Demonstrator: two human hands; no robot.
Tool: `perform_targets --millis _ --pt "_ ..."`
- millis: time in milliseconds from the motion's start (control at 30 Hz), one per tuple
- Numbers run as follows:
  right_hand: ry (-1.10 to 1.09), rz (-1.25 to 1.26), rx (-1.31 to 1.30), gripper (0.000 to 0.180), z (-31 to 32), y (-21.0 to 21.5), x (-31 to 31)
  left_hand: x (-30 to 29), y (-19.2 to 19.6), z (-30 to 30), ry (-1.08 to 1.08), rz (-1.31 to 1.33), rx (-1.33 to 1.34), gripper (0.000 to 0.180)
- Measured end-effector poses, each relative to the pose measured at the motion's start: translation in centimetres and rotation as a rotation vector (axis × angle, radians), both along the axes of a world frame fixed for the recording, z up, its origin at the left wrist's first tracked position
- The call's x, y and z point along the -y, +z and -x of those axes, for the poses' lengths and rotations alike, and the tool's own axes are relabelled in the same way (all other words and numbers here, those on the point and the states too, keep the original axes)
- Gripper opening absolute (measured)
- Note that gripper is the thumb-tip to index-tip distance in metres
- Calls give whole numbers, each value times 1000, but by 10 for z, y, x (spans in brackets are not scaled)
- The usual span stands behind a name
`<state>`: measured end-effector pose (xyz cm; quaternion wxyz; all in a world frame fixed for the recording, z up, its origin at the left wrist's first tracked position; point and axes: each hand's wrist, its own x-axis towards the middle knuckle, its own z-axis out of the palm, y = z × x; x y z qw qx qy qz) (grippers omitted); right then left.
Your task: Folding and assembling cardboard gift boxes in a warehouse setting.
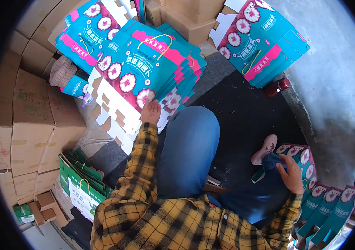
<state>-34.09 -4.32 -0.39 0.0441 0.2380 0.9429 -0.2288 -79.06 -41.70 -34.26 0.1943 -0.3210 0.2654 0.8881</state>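
My left hand (151,111) lies palm up with its fingers stretched out, holding nothing. It is at the near edge of a stack of flat teal cartons (144,58) with pink bands, fruit pictures and yellow cord handles. White unprinted flaps (115,112) stick out from the stack's left side. My right hand (292,173) rests at the lower leg of my blue jeans (274,163), thumb and forefinger apart; its other fingers are partly hidden. Just beyond it is my pink shoe (265,149).
Another flat carton stack (261,41) lies at the far right beside a dark red bottle (276,88). Folded teal cartons (323,204) stand at the lower right. Brown boxes (31,121) are piled along the left, near green bags (81,179). A black mat (240,112) covers the floor.
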Motion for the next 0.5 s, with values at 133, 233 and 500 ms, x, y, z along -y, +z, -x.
perform_targets --millis 133,233,500 --pt "-28 -24 32 34 -7 -5 -4 -8 -2 2 217 -125 160 51" --pt "-32 -22 41 33 -7 -8 -6 10 -6 6 149 -87 39 59" --pt "-34 -79 49 33 -13 -10 -11 35 -5 27 112 -21 51 32"
